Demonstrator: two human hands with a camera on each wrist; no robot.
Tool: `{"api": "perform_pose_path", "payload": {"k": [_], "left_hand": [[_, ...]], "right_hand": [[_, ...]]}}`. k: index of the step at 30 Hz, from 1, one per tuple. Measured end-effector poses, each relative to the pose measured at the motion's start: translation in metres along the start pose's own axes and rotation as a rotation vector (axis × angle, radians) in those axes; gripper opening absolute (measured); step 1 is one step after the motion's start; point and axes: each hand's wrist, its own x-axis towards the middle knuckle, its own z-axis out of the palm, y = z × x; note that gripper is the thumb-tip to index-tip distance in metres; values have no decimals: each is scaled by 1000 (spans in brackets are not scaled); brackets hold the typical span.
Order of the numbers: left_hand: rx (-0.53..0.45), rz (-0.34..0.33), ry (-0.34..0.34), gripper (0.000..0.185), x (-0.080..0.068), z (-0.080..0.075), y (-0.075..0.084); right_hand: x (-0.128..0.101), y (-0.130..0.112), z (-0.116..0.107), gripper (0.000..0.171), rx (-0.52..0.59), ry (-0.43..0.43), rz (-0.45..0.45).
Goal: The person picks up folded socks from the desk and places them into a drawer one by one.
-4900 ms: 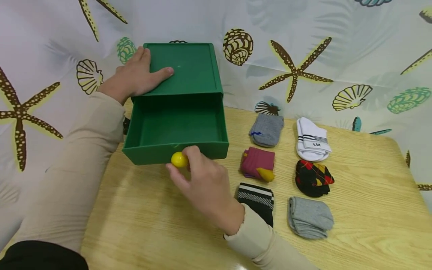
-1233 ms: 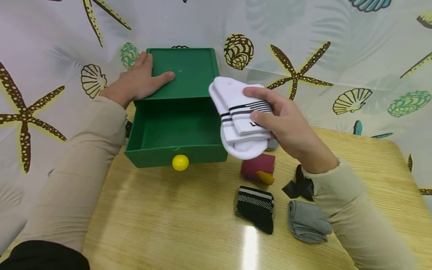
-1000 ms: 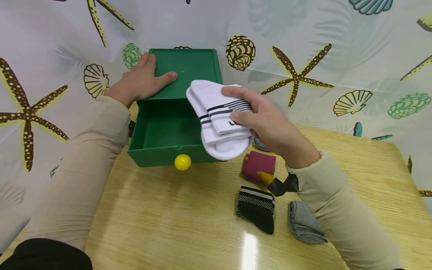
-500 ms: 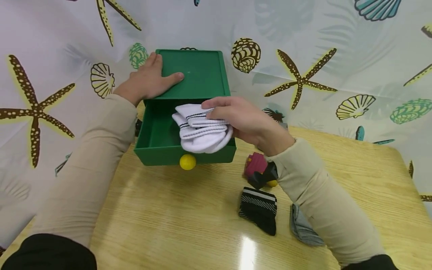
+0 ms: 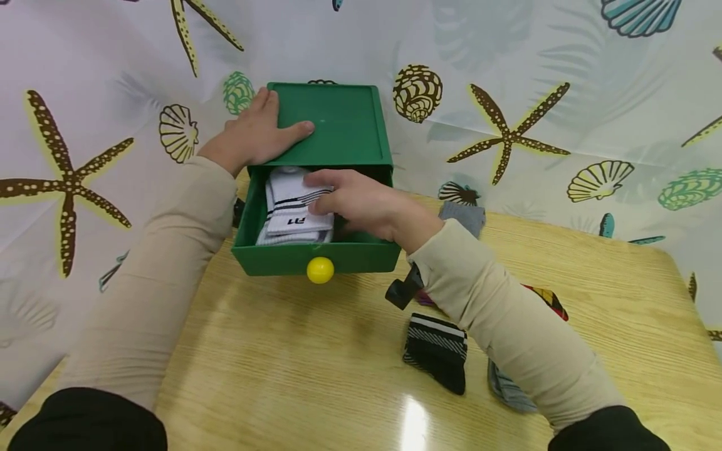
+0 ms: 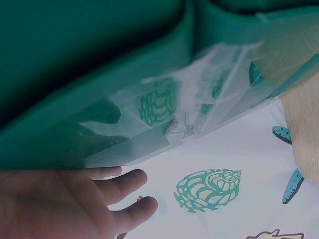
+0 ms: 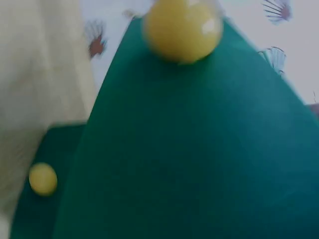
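Observation:
A green box (image 5: 338,125) stands at the back of the table with its drawer (image 5: 271,260) pulled out. White folded socks (image 5: 293,213) with dark stripes lie in the left part of the drawer. My right hand (image 5: 361,203) reaches in from the right and holds their right edge, index finger and thumb on top. My left hand (image 5: 256,134) rests on the box's left top edge, thumb spread over the lid; fingers of this left hand (image 6: 75,204) show beside the box wall in the left wrist view. A yellow knob (image 5: 320,270) sits on the drawer front.
Right of the box lie folded grey socks (image 5: 465,216), black patterned socks (image 5: 434,354), plaid socks (image 5: 553,300) and more grey socks (image 5: 510,385), partly behind my right arm. Purple socks are mostly hidden by it. A second yellow knob (image 7: 43,179) shows in the right wrist view.
My right hand took the white socks from the table, carried them left over the drawer and lowered them into it. My left hand has kept its place on the box.

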Motion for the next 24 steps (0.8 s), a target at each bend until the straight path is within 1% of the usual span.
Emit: {"api": "perform_pose_path", "payload": {"k": [2, 4, 6, 11, 13, 15, 18, 19, 21, 22, 24], "left_hand": [[2, 2, -3, 99, 0, 0, 1], [2, 4, -4, 98, 0, 0, 2], [4, 5, -5, 98, 0, 0, 2], [5, 1, -6, 98, -1, -1, 1], [3, 1, -5, 98, -2, -1, 0], [1, 2, -2, 98, -2, -1, 0], [-2, 6, 5, 98, -2, 0, 1], [-2, 7, 6, 98, -1, 0, 1], [-2, 6, 8, 98, -1, 0, 2], [-1, 5, 7, 98, -1, 0, 2], [0, 0, 5, 98, 0, 0, 2]], "right_hand": [[1, 0, 0, 51, -123, -12, -6], [2, 1, 0, 51, -209, -22, -23], [3, 1, 0, 51, -271, -29, -45], [7, 3, 1, 51, -373, -30, -104], [8, 4, 0, 51, -433, -21, -124], [8, 4, 0, 50, -518, -5, -144], [6, 3, 0, 48, -649, 31, -152], [5, 2, 0, 48, -677, 44, -149], [3, 1, 0, 46, -708, 68, -138], [3, 0, 0, 46, -697, 72, -127], [1, -1, 0, 44, -635, 69, -104]]}}
